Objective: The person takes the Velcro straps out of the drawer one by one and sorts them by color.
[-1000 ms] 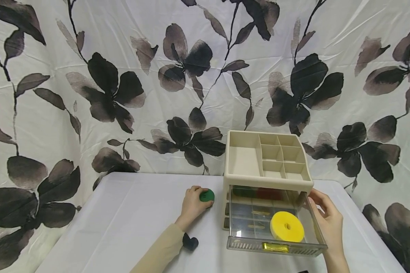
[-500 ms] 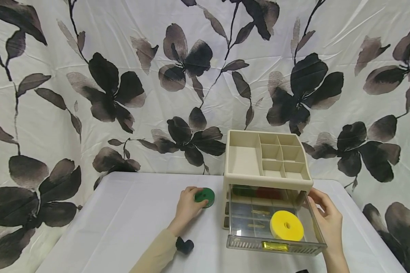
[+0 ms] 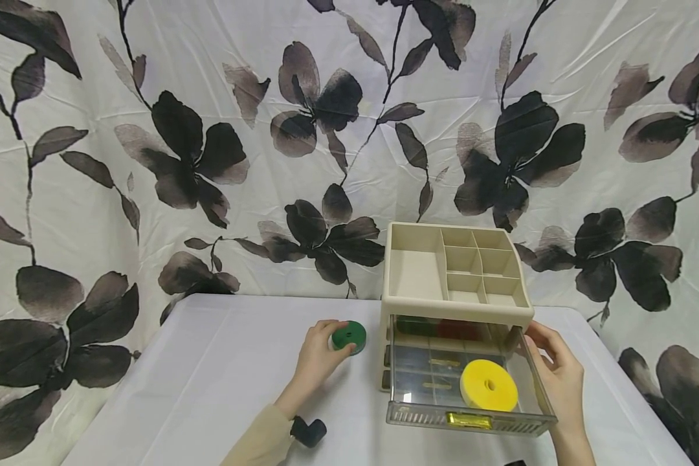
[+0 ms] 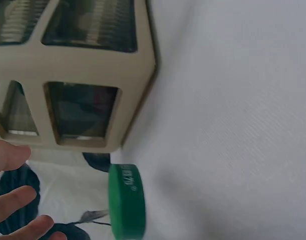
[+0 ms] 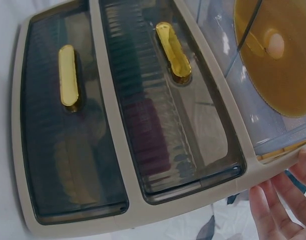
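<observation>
A round green disc (image 3: 349, 337) lies on the white table left of a cream drawer organizer (image 3: 396, 309). White lettering shows on the disc's rim in the left wrist view. Around the disc's left side in the head view is my left hand (image 3: 316, 356). The left wrist view shows its spread fingers (image 4: 15, 202) apart from the disc. Pulled out toward me, the clear upper drawer (image 3: 408, 417) holds a yellow roll (image 3: 489, 386) with a small centre hole. My right hand (image 3: 562, 378) rests its fingers against the organizer's right side, beside the drawer.
Two lower drawers with gold handles (image 5: 68, 75) are pushed in; dark and reddish contents show dimly through them. Divided compartments (image 3: 465, 261) top the organizer. A black device (image 3: 309, 432) sits at my left wrist. Floral cloth (image 3: 326, 162) hangs behind the white table (image 3: 221, 362).
My left hand has drawn left and toward me, and more of the green disc shows between finger and thumb. The disc, the drawer and my right hand look unmoved.
</observation>
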Available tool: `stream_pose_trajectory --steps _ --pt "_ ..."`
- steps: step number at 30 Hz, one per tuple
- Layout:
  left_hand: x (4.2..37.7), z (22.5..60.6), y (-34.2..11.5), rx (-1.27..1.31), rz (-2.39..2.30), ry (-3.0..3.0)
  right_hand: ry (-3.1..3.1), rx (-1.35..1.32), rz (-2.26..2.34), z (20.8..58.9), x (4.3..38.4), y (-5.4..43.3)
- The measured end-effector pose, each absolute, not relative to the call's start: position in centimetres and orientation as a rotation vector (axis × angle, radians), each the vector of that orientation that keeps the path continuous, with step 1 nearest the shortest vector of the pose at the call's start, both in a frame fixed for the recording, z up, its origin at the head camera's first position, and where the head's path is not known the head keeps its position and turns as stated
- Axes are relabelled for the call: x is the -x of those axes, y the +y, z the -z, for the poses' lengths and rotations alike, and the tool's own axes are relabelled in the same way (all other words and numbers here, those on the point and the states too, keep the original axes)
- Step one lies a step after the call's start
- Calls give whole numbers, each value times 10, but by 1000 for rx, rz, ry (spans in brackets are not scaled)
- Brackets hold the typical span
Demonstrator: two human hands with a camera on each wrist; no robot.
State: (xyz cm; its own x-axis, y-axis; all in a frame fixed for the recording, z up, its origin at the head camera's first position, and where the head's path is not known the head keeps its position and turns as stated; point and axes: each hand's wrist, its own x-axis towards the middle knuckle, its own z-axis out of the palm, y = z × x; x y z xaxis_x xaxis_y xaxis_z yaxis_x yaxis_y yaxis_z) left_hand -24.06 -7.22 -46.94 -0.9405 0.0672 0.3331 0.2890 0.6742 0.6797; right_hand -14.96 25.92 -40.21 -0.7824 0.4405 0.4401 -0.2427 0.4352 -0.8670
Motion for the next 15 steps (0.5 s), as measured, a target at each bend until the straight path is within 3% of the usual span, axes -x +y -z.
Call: stream_pose_trajectory --steps 15 --pt "211 432 -69 368 1136 -2576 -2057 166 -1379 402 149 259"
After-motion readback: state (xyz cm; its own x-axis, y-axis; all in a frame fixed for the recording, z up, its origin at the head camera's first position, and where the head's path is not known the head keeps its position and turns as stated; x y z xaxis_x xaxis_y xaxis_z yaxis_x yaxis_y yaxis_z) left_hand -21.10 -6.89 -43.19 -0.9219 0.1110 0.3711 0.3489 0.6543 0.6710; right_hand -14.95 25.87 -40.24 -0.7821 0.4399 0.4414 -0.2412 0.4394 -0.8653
